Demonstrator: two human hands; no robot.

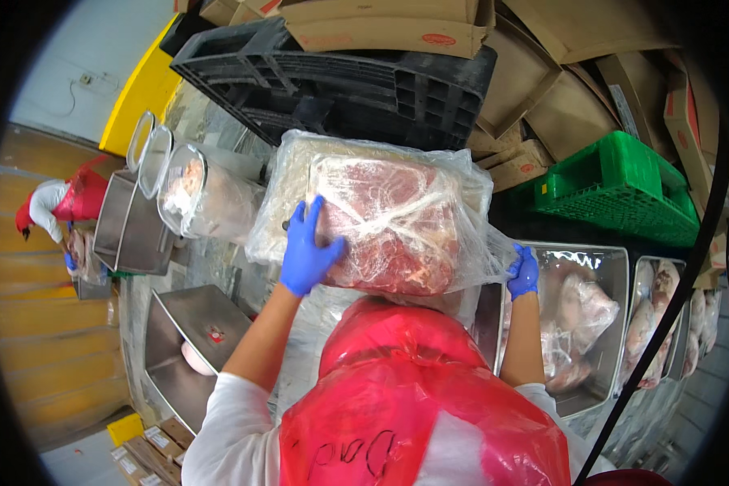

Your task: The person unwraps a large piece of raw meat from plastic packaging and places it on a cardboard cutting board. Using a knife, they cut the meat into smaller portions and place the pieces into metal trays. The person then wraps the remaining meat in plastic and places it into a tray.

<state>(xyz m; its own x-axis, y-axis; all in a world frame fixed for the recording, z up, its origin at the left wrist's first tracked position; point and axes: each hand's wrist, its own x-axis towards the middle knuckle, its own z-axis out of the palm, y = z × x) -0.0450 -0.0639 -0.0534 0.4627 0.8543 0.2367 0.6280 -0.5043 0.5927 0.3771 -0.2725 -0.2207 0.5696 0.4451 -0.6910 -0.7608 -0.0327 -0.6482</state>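
A big slab of raw red meat (389, 223) wrapped in clear plastic is held up in front of my chest. My left hand (306, 251), in a blue glove, presses flat against its left side. My right hand (525, 273), also gloved in blue, grips the bag's lower right edge. A loose clear plastic sheet (300, 174) hangs around and behind the slab. I wear a red plastic apron (413, 405) over white sleeves.
Metal trays (599, 267) of bagged meat stand to the right. An empty steel pan (190, 340) lies lower left, several upright pans (150, 194) beyond it. A black pallet (340, 77), cardboard boxes and a green crate (616, 190) lie ahead. Another person in red (69, 202) works at far left.
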